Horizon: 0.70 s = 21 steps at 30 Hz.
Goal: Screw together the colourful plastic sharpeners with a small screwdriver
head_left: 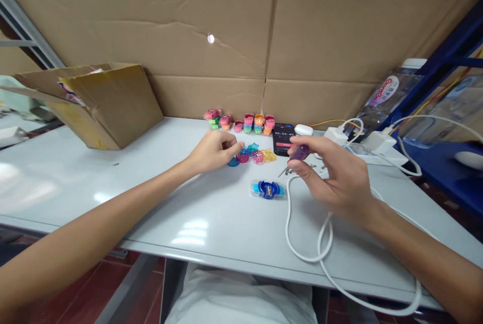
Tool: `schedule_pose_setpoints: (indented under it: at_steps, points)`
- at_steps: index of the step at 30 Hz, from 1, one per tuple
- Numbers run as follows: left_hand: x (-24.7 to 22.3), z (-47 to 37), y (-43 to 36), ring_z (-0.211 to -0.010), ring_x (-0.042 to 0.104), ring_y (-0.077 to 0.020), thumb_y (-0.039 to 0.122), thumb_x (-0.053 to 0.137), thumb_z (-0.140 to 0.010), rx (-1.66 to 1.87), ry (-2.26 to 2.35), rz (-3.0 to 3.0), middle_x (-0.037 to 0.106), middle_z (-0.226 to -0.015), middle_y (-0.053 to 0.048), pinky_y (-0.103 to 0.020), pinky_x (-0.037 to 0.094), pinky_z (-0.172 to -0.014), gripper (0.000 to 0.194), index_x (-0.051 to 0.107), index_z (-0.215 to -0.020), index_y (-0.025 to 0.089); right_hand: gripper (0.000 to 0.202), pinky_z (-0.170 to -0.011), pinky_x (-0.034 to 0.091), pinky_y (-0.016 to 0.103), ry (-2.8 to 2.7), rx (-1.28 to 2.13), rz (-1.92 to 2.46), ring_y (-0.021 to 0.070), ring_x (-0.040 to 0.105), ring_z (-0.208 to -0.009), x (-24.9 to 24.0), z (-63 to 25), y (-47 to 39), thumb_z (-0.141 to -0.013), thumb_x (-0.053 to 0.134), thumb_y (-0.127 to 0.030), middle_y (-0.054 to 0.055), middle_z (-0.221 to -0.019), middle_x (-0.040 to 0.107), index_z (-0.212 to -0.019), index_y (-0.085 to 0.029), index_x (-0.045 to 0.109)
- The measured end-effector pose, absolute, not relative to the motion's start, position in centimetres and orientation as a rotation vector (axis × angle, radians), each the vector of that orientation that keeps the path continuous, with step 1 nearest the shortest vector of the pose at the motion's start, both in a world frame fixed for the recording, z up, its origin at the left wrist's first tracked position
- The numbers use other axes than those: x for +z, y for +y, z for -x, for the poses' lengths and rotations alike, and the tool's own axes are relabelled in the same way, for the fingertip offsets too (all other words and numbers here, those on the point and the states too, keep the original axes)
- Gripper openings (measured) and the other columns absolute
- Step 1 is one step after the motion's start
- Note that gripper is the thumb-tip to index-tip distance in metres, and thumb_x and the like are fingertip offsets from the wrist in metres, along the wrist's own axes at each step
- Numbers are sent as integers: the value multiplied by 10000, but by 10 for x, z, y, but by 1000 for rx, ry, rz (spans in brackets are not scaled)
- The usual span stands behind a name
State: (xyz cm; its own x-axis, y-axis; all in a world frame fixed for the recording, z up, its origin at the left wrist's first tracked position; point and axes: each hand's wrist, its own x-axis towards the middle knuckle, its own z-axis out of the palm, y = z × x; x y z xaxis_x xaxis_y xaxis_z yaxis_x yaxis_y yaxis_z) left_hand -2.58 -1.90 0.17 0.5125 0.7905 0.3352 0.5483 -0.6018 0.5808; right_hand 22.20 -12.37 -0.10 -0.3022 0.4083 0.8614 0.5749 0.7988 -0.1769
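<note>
My right hand grips a small screwdriver by its purple handle, and its thin shaft points down and to the left. My left hand is closed, thumb against curled fingers, beside a group of translucent plastic pieces in blue, pink and yellow. Whatever those fingers pinch, if anything, is hidden. Between the hands and closer to me lies a blue pencil sharpener with a metal blade part in its middle and clear ends. Small metal pieces lie near the screwdriver's tip.
Stacks of coloured plastic pieces line the back of the table. Beside them are a phone showing a timer and a white case. A cardboard box stands left; a white cable, chargers and a bottle are right.
</note>
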Motion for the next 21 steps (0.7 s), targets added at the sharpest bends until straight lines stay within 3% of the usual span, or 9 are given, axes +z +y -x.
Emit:
schedule_pose_setpoints:
  at_steps: [4, 7, 14, 21]
  points:
    - [3, 15, -40, -658, 540, -101, 268, 658, -888, 773, 767, -2412, 655, -713, 2, -236, 409, -623, 153, 740, -893, 140, 477, -872, 598, 373, -1850, 26, 736, 170, 699, -915, -9, -221, -125, -912, 700, -121, 47, -1050, 699, -1349, -259, 570]
    - [2, 4, -58, -849, 626, -133, 241, 617, -928, 644, 579, -2333, 737, -952, -40, -247, 457, -726, 199, 734, -1063, 153, 450, -850, 598, 356, -1868, 63, 773, 161, 697, -900, -13, -219, -122, -914, 712, -151, 25, -1014, 704, -1327, -272, 580]
    - [-10, -15, -68, -862, 643, -152, 226, 589, -957, 618, 557, -2165, 750, -943, -49, -260, 479, -744, 160, 725, -958, 141, 322, -772, 591, 287, -1821, 47, 827, 133, 685, -809, -10, -214, -117, -914, 720, -195, -4, -908, 702, -1215, -246, 619]
    - [-17, -15, -69, -905, 695, -174, 237, 633, -935, 723, 522, -2062, 772, -956, -59, -278, 536, -817, 130, 729, -943, 149, 284, -765, 620, 329, -1777, 34, 886, 160, 705, -783, -6, -210, -119, -929, 697, -257, 20, -914, 731, -1205, -247, 631]
